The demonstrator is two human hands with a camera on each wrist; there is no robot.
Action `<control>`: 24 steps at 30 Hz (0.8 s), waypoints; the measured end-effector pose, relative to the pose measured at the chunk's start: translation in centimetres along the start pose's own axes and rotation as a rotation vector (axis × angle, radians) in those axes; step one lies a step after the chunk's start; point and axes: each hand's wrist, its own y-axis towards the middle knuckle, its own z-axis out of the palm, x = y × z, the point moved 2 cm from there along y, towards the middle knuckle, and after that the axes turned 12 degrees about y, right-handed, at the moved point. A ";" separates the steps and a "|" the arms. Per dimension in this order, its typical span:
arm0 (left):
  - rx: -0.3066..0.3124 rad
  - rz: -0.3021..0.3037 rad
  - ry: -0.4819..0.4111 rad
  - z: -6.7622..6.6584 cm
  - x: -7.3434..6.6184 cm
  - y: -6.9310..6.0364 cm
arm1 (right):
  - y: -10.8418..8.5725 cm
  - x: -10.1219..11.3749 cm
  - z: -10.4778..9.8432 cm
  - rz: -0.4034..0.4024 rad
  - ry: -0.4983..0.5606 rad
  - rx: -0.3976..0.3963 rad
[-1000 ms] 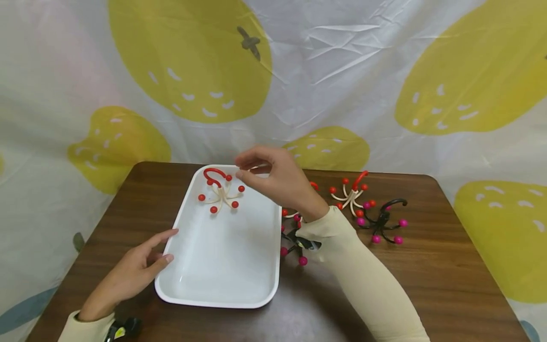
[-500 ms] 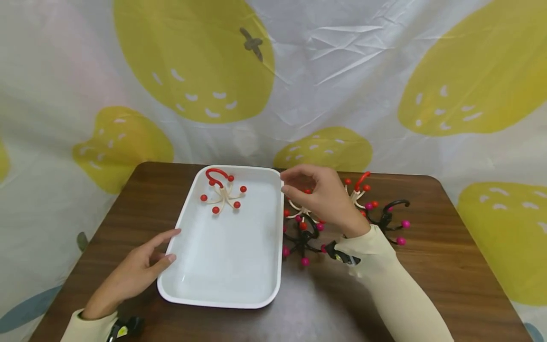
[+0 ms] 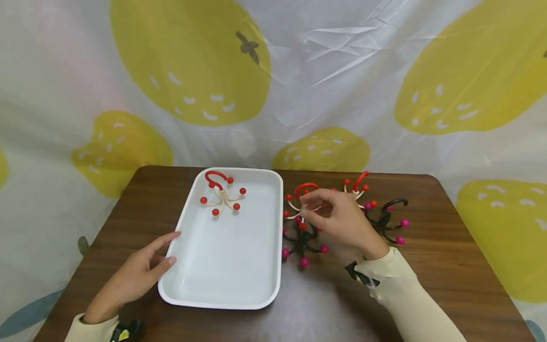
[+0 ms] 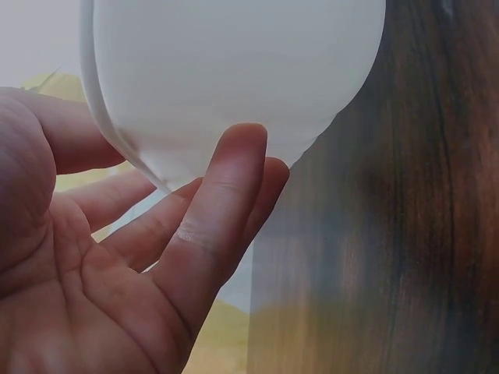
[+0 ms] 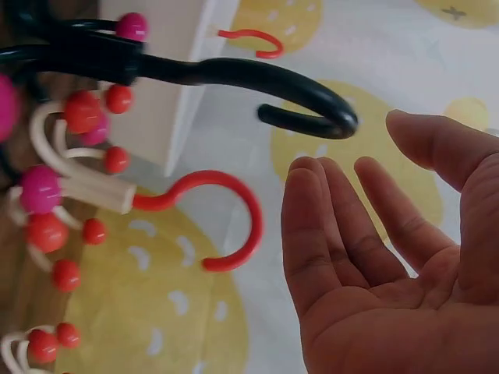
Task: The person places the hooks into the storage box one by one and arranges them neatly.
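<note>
Rests the left hand (image 3: 130,275) against the left rim of a white tray (image 3: 226,261), with fingers (image 4: 222,195) relaxed and parted, touching without a grip, and with a cream hook (image 3: 223,194) inside toward the far end. Holds the right hand (image 3: 344,221) near a red-topped hook (image 3: 308,184) and a black hook (image 3: 301,241) on the surface (image 3: 440,266), with fingers (image 5: 308,241) bent, apart from the thumb (image 5: 440,148) and gripping nothing. Has two more hooks (image 3: 384,219) farther right.

Head view: right hand (image 3: 342,221) hides part of the middle red-hooked piece (image 3: 306,185). Left wrist: tray (image 4: 234,62) cropped at top. Right wrist: black-hooked piece (image 5: 195,72) cropped upper left; red-balled piece (image 5: 43,345) lower left mostly out, can't say which.
</note>
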 end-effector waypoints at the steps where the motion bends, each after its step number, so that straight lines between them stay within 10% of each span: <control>1: -0.003 0.002 -0.001 0.1 0.0 -0.1 | -0.3 -0.3 0.0 0.006 0.005 0.005; 24: 0.008 -0.032 -0.021 0.5 -0.1 0.0 | -2.7 -2.4 0.3 -0.041 -0.038 -0.001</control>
